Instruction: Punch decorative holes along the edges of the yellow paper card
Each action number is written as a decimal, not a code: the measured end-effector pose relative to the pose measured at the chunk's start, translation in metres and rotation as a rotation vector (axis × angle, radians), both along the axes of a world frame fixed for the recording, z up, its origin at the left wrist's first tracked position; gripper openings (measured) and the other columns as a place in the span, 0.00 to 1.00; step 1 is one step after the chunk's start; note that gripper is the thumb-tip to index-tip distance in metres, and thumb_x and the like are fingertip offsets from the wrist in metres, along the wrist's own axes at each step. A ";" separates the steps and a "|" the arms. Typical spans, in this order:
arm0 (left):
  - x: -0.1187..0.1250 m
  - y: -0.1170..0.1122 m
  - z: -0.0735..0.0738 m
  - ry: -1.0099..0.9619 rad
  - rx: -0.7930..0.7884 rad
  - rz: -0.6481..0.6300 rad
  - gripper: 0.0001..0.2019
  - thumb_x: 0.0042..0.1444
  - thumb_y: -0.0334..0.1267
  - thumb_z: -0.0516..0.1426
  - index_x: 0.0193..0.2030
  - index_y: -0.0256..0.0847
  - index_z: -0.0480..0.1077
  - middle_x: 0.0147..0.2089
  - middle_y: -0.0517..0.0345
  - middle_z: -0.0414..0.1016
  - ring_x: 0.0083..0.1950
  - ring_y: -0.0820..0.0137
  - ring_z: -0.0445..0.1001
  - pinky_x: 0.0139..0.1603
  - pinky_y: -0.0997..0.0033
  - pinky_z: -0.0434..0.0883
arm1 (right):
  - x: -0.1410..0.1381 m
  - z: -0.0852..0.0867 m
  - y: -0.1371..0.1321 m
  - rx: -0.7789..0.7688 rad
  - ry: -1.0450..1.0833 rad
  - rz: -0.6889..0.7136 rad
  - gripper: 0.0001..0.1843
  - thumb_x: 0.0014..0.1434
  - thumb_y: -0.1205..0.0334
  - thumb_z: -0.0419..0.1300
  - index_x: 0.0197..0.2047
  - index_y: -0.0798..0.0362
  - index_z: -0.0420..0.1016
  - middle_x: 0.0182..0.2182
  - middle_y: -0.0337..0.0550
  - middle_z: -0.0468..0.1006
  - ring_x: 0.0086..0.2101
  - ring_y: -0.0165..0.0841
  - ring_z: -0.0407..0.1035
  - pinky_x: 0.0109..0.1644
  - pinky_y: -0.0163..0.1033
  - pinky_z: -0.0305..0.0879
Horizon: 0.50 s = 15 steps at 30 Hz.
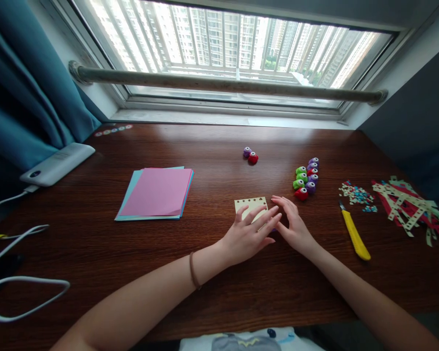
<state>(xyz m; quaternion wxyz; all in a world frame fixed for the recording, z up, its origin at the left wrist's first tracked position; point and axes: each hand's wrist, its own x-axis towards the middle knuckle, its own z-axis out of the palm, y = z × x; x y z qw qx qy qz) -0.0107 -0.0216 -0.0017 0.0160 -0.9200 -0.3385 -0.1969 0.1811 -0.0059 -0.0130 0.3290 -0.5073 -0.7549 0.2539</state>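
A pale yellow sheet of paper point(246, 203) with a row of star-shaped holes along its far edge lies on the table, its near part covered by my left hand point(249, 235). The fingers of that hand are stretched out over the paper. From the right, my right hand point(295, 228) meets the left fingertips, its thumb and fingers curled in. A sliver of a purple craft punch point(273, 230) shows between the two hands; most of it is hidden. Several green, red and purple craft punches point(306, 179) stand beyond my right hand. Two more punches point(251, 157) sit farther back.
Colored paper point(155, 192) is stacked at left. On the right lie a yellow utility knife point(355, 236), tiny punched pieces point(356, 193) and a heap of punched paper strips point(409, 204). A white power bank point(58, 163) with a cable point(29, 280) rests by the curtain point(32, 83).
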 end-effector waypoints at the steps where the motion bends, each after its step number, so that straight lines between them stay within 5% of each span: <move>1: 0.000 0.000 0.000 0.006 0.003 -0.036 0.22 0.64 0.44 0.44 0.64 0.42 0.50 0.67 0.59 0.48 0.66 0.63 0.48 0.64 0.52 0.40 | 0.000 -0.003 0.000 0.007 -0.008 0.002 0.22 0.58 0.58 0.52 0.55 0.52 0.59 0.55 0.48 0.61 0.57 0.41 0.50 0.62 0.54 0.48; 15: 0.007 -0.003 0.008 -0.061 -0.132 -0.128 0.20 0.63 0.31 0.43 0.62 0.33 0.52 0.63 0.51 0.57 0.68 0.67 0.43 0.64 0.44 0.23 | -0.003 -0.008 0.001 0.000 -0.057 -0.038 0.24 0.52 0.66 0.50 0.54 0.52 0.59 0.55 0.49 0.60 0.55 0.41 0.52 0.60 0.53 0.49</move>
